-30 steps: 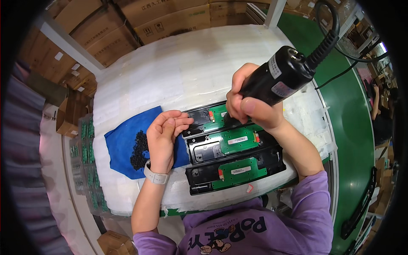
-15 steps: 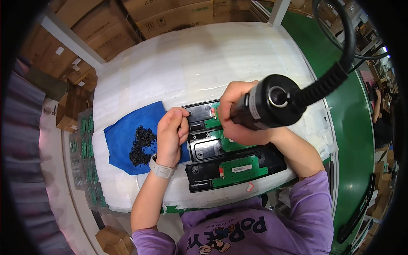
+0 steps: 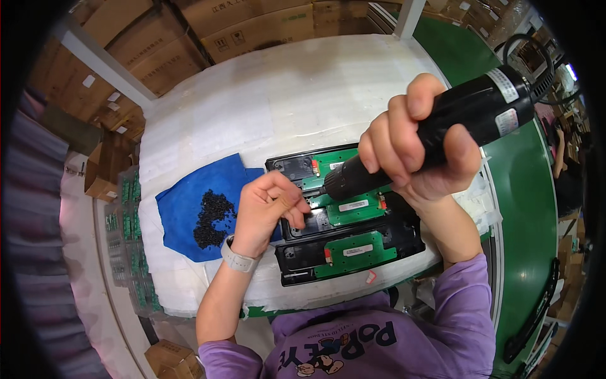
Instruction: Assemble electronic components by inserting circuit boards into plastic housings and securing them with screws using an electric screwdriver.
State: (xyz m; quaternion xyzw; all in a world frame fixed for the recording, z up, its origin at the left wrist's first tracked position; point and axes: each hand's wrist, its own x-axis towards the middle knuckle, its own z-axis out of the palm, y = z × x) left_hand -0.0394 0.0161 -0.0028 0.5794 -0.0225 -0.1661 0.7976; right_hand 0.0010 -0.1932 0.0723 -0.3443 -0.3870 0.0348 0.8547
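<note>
Hands at work over three black trays [image 3: 297, 260] holding green circuit boards [image 3: 355, 251] at centre frame. Left hand [image 3: 268, 208], fingers pinched narrowly together, rests on the middle tray beside the tip of a black electric screwdriver [image 3: 442, 129], gripped in the right hand [image 3: 413, 148] at centre right. Left of them, a blue cloth [image 3: 183, 211] carries a heap of small black screws [image 3: 211, 218]. Beyond, white table [image 3: 265, 95] and cardboard boxes [image 3: 240, 28] along the top.

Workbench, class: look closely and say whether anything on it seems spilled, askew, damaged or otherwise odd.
Nothing stands out. The screws lie heaped on the blue cloth, not scattered. Three black units with green boards sit in a neat row. The right hand grips the driver; the left hand rests on the middle unit.
</note>
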